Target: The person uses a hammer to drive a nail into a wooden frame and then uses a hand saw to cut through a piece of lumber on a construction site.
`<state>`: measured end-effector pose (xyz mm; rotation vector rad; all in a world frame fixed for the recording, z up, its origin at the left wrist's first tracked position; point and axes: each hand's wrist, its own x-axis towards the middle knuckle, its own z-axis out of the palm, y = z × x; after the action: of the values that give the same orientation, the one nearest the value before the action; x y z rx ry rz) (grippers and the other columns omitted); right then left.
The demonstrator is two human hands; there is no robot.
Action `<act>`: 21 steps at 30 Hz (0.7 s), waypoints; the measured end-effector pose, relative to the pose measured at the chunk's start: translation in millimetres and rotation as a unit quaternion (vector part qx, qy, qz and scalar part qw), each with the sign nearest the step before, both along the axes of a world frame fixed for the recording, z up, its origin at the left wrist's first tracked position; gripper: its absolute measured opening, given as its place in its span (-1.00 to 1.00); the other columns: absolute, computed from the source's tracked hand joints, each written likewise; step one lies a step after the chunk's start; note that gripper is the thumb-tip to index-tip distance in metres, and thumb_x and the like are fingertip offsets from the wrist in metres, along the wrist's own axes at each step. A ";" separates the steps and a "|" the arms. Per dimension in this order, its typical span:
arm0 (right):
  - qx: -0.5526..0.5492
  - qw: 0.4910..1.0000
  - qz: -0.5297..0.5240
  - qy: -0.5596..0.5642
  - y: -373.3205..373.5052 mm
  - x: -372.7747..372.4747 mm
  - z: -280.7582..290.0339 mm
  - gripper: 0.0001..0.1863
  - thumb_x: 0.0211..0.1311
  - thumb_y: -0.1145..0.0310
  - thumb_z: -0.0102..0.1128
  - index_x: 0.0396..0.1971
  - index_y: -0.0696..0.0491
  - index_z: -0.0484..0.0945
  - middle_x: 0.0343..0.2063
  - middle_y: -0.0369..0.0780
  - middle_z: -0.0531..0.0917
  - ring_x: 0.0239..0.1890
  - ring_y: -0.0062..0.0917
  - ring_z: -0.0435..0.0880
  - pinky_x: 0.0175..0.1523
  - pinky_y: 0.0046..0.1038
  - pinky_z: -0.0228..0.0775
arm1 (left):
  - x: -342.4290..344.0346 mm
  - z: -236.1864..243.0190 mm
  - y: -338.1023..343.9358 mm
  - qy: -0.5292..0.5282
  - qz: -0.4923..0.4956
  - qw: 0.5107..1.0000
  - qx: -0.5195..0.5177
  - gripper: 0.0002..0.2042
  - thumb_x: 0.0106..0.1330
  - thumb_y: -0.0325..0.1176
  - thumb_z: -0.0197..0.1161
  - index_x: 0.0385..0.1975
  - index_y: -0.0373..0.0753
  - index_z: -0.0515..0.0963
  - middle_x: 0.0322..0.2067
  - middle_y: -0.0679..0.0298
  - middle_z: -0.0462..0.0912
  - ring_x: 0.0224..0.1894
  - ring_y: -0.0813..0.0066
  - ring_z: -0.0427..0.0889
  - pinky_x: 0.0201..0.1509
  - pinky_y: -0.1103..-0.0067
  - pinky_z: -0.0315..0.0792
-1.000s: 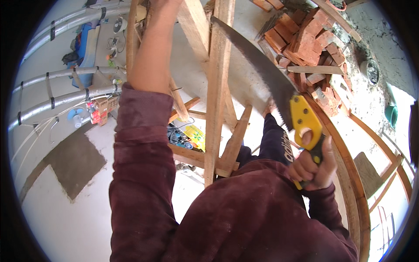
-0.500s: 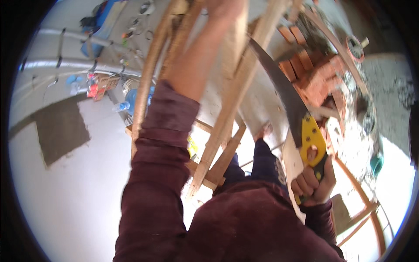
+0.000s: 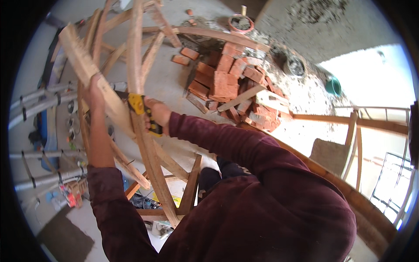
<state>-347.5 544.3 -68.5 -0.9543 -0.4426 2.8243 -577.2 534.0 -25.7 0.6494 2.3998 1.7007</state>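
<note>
My left hand point(image 3: 95, 91) is wrapped around the edge of a pale wooden beam point(image 3: 83, 61) that slants down from the upper left. In my right hand point(image 3: 158, 114) is a handsaw point(image 3: 137, 104) with a yellow and black handle. Its dark blade points left toward the held beam, just beyond my left hand's side of it. Only a short piece of blade shows, so I cannot tell whether the teeth touch the wood. Another long upright timber point(image 3: 147, 153) crosses the slanted beam close to the saw handle.
A heap of red bricks point(image 3: 224, 85) lies on the floor to the right of the timbers. Beyond it stand a mortar-filled bucket point(image 3: 241, 24) and a green bucket point(image 3: 333, 86). Metal poles point(image 3: 48, 109) run along the left. More timber pieces point(image 3: 115, 54) stand at the far left.
My right hand has brought the saw from low on the right over to the slanted beam. My left hand, blurred and stretched forward before, now grips that beam. The view has swung right.
</note>
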 end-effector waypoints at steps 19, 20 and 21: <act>-0.046 0.998 -0.006 -0.032 -23.4 228.5 121.7 -0.54 0.48 -0.09 -0.34 0.00 -0.06 0.37 -0.83 -0.45 0.14 -0.85 -0.70 0.09 -0.65 -0.58 0.16 | 10.1 33.1 -16.0 0.067 -0.031 0.997 0.027 -0.54 0.06 -0.12 0.30 -0.28 -0.49 0.61 -0.31 0.04 0.68 -0.27 0.23 0.63 -0.05 0.45 0.43; -0.044 0.997 -0.030 -0.056 -24.8 226.5 129.9 -0.54 0.49 -0.08 -0.36 0.00 -0.06 0.37 -0.84 -0.46 0.12 -0.86 -0.70 0.08 -0.66 -0.59 0.14 | 9.6 36.1 -18.9 0.062 -0.026 0.997 0.034 -0.55 0.06 -0.12 0.30 -0.30 -0.49 0.62 -0.38 0.06 0.69 -0.31 0.23 0.64 -0.08 0.45 0.43; -0.039 0.998 0.020 -0.050 -14.9 208.1 137.0 -0.56 0.49 -0.07 -0.36 -0.04 -0.06 0.38 -0.83 -0.45 0.13 -0.85 -0.69 0.09 -0.66 -0.58 0.13 | 4.8 39.3 -24.2 0.075 -0.019 0.997 0.025 -0.54 0.06 -0.11 0.29 -0.29 -0.48 0.62 -0.37 0.04 0.69 -0.29 0.24 0.64 -0.08 0.45 0.42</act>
<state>-139.4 529.5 68.6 -1.1175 -0.3678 2.8589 -572.4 509.8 13.6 0.8536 2.4317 1.7617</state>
